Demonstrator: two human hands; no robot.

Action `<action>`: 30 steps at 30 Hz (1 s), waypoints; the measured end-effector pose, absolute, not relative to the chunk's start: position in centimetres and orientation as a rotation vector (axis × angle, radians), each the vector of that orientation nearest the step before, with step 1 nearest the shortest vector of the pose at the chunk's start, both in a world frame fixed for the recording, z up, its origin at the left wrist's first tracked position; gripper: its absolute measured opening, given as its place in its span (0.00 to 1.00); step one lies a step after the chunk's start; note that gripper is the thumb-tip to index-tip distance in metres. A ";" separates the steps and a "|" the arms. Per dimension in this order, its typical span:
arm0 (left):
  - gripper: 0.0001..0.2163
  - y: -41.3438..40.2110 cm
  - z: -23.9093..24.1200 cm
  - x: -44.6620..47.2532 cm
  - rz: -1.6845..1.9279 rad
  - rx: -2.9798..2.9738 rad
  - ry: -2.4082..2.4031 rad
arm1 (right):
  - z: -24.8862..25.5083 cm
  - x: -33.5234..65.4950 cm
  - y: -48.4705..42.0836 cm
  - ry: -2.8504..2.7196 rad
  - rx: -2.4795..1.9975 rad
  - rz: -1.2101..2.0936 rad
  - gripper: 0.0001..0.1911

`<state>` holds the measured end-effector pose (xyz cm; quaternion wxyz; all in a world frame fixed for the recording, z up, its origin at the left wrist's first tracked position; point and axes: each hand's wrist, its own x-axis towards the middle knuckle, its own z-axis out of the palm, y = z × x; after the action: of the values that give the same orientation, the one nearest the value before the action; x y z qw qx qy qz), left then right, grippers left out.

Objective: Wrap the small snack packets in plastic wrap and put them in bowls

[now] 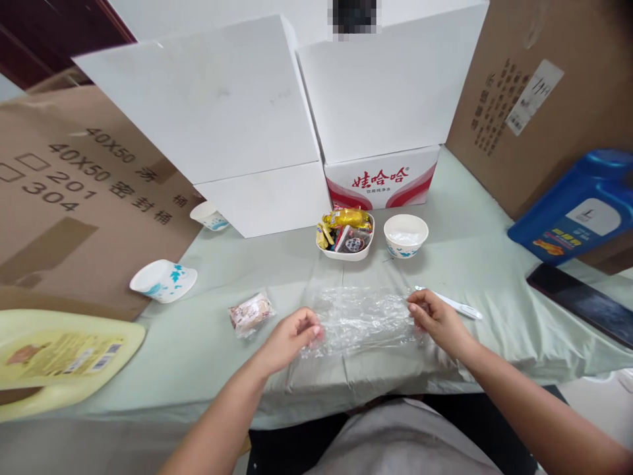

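Observation:
A crinkled clear plastic bag [363,320] is stretched between my two hands, low over the near part of the table. My left hand [295,335] pinches its left edge, thumb against fingers. The right edge is gripped by my right hand [436,320], also closed. Left of my left hand lies a wrapped snack [251,314] in clear film. Partly behind my right hand rests a white-handled utensil [462,307]; its far end is hard to make out. Beyond the bag stand a white bowl of packaged snacks [346,254] and a paper bowl [406,247] with something clear in it.
White boxes [257,105] line the back of the green-covered table [291,264]. Two paper bowls [165,280] lie tipped at left, near a yellow jug [69,356] and a brown carton [74,204]. At right are a blue bottle [568,211] and a dark phone [583,303].

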<state>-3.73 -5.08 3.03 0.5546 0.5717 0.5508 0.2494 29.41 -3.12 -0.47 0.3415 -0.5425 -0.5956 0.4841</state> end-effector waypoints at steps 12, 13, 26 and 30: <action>0.01 -0.8 -0.3 -2.4 0.476 1.849 2.081 | -2.1 27.3 -0.1 -1.918 -1.614 0.861 0.16; 0.03 -0.9 -0.1 -2.3 0.410 1.916 2.166 | -1.9 27.2 -0.2 -1.970 -1.634 0.843 0.16; 0.20 -3.4 -2.3 4.0 0.341 2.827 1.280 | -0.9 26.7 0.0 -2.109 -1.797 0.595 0.13; 0.28 -3.5 -2.8 3.6 0.137 2.750 1.259 | -0.9 29.0 0.5 -2.109 -1.944 0.423 0.11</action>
<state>3.56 -3.55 -2.77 0.0569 0.9069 0.4151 0.0452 29.02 0.53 -0.91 0.1207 -0.6656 -0.7221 0.1448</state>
